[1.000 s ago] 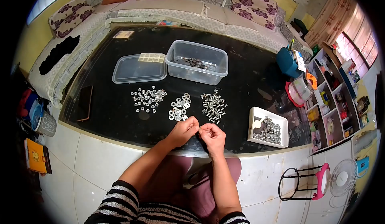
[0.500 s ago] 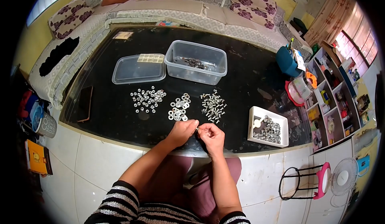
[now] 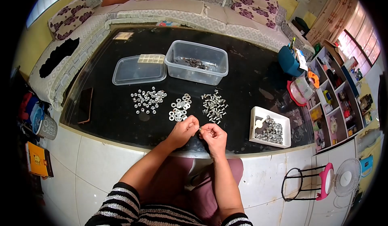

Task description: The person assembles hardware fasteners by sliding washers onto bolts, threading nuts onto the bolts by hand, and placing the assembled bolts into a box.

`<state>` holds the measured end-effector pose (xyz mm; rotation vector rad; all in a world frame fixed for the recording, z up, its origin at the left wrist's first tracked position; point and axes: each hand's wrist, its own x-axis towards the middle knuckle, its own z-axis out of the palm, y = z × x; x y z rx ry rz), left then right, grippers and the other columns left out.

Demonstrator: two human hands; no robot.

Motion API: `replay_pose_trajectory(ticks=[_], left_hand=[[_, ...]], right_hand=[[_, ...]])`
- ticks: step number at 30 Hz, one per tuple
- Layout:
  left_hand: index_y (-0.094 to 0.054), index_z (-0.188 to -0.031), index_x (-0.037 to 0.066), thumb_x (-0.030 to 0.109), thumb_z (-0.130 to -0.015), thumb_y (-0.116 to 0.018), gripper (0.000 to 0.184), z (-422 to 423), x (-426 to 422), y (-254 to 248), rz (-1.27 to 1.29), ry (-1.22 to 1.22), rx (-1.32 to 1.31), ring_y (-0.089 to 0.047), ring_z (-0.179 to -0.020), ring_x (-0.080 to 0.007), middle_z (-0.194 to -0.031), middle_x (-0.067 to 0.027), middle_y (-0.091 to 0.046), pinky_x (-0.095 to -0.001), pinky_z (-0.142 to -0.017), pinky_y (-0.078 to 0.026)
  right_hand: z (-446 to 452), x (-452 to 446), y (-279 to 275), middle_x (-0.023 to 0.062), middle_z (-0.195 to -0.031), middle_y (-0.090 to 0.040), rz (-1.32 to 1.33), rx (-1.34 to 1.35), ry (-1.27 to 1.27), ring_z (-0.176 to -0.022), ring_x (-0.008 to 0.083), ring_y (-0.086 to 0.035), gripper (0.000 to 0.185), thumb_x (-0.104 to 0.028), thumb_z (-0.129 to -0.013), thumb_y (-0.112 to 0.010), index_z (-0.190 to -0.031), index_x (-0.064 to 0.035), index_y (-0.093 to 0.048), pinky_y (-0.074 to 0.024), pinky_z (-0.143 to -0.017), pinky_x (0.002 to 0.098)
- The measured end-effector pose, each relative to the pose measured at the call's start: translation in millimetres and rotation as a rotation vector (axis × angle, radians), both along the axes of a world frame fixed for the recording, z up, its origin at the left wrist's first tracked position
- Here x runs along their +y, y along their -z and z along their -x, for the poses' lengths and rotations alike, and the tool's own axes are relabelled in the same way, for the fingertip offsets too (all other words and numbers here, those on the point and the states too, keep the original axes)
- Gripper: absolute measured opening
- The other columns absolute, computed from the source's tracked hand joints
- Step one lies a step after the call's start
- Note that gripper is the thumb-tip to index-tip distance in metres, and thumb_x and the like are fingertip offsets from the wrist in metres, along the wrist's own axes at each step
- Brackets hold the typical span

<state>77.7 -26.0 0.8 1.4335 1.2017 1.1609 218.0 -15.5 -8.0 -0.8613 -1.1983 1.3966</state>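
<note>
My left hand (image 3: 184,132) and my right hand (image 3: 214,137) meet above the table's near edge, fingers closed in a pinch. A small metal bolt (image 3: 200,129) shows between the fingertips, held by my right hand. Left fingertips touch its end; whether they grip a nut or washer there is hidden. Just beyond my hands lies a group of flat washers (image 3: 180,108). Loose bolts (image 3: 214,107) form a pile right of them, and nuts (image 3: 148,99) are spread to the left. A white tray (image 3: 286,125) at the right contains several assembled-looking metal fasteners (image 3: 271,132).
On the black table (image 3: 133,131), a clear plastic box (image 3: 198,77) with dark small pieces stands behind the piles, its lid (image 3: 137,74) beside it. A phone (image 3: 85,104) lies at the left edge. A compartment shelf (image 3: 329,104) and a pink-seated stool (image 3: 324,181) are at the right.
My left hand has shifted slightly, its fingers lifted and rounded more at the bolt. My right hand stays almost in place. The piles and the tray look the same.
</note>
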Motion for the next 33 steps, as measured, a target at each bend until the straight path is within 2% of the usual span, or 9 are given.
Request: replay_pose_trajectory(ticks=[7,10,13,19,22,26,28,31,33], left_hand=[[-0.045,-0.072,0.002,0.018,-0.083,-0.043,0.020,1,1,7,-0.005,-0.014,0.152,-0.039,-0.048,-0.0099,-0.053,-0.0032,-0.043,-0.0261,-0.047,-0.035],[-0.045,-0.072,0.002,0.019,-0.084,-0.043,0.021,1,-1,-2,0.017,-0.023,-0.035,-0.040,-0.049,-0.0116,-0.054,-0.0049,-0.044,-0.0276,-0.047,-0.035],[-0.045,-0.071,0.001,0.020,-0.085,-0.042,0.024,1,-1,0,0.016,0.040,0.028,-0.041,-0.049,-0.0113,-0.054,-0.0054,-0.044,-0.0275,-0.047,-0.035],[-0.044,-0.069,0.002,0.019,-0.084,-0.044,0.023,-1,1,4,-0.019,-0.025,0.120,-0.039,-0.049,-0.0079,-0.052,-0.0029,-0.042,-0.0265,-0.047,-0.034],[-0.044,-0.069,0.001,0.018,-0.083,-0.044,0.022,0,-1,-4,0.029,-0.034,-0.006,-0.040,-0.048,-0.0096,-0.052,-0.0043,-0.042,-0.0267,-0.046,-0.034],[-0.044,-0.068,0.001,0.017,-0.084,-0.043,0.023,-1,1,3,-0.048,-0.004,0.043,-0.040,-0.047,-0.0109,-0.051,-0.0051,-0.042,-0.0268,-0.045,-0.034],[-0.044,-0.069,0.005,0.017,-0.083,-0.042,0.019,-2,1,6,-0.088,-0.028,0.042,-0.036,-0.045,-0.0058,-0.048,0.0006,-0.039,-0.0224,-0.042,-0.030],[-0.044,-0.071,0.004,0.017,-0.084,-0.042,0.018,1,4,15,-0.131,-0.009,0.167,-0.035,-0.045,-0.0058,-0.048,0.0013,-0.039,-0.0225,-0.042,-0.030],[-0.044,-0.072,0.004,0.016,-0.084,-0.041,0.017,-2,2,10,-0.086,-0.028,0.125,-0.035,-0.045,-0.0060,-0.048,0.0016,-0.038,-0.0225,-0.042,-0.029]], right_hand=[[0,0,1,-0.0007,-0.068,-0.056,-0.013,-0.025,-0.024,-0.058,0.0027,-0.049,0.008,0.003,-0.072,-0.061,-0.079,0.0015,-0.058,-0.0406,-0.054,0.0150],[0,0,-1,-0.0009,-0.068,-0.056,0.013,0.026,-0.010,-0.058,0.0021,-0.048,0.008,0.002,-0.072,-0.061,-0.079,0.0015,-0.058,-0.0398,-0.054,0.0147],[0,1,0,-0.0009,-0.068,-0.056,0.011,0.026,-0.017,-0.058,0.0020,-0.048,0.007,0.002,-0.072,-0.061,-0.079,0.0015,-0.057,-0.0397,-0.054,0.0146],[0,1,2,-0.0004,-0.067,-0.056,0.001,-0.024,-0.021,-0.057,0.0027,-0.049,0.007,0.002,-0.073,-0.061,-0.079,0.0017,-0.057,-0.0403,-0.053,0.0148],[0,0,-2,-0.0012,-0.066,-0.055,0.021,0.016,-0.002,-0.057,0.0020,-0.048,0.006,0.001,-0.073,-0.061,-0.078,0.0013,-0.058,-0.0395,-0.053,0.0146],[1,0,-2,-0.0018,-0.066,-0.055,0.031,0.012,-0.005,-0.057,0.0015,-0.047,0.006,0.001,-0.073,-0.061,-0.077,0.0011,-0.058,-0.0390,-0.053,0.0144],[0,1,2,-0.0015,-0.066,-0.055,0.017,-0.028,-0.023,-0.058,0.0016,-0.048,0.006,0.001,-0.072,-0.061,-0.078,0.0012,-0.058,-0.0390,-0.053,0.0144],[0,0,-1,-0.0016,-0.066,-0.055,0.000,-0.034,-0.057,-0.058,0.0015,-0.047,0.006,0.001,-0.072,-0.061,-0.078,0.0012,-0.058,-0.0388,-0.053,0.0143],[0,0,-1,-0.0014,-0.066,-0.055,0.002,-0.040,-0.046,-0.058,0.0017,-0.048,0.006,0.001,-0.072,-0.061,-0.078,0.0012,-0.058,-0.0390,-0.053,0.0145]])
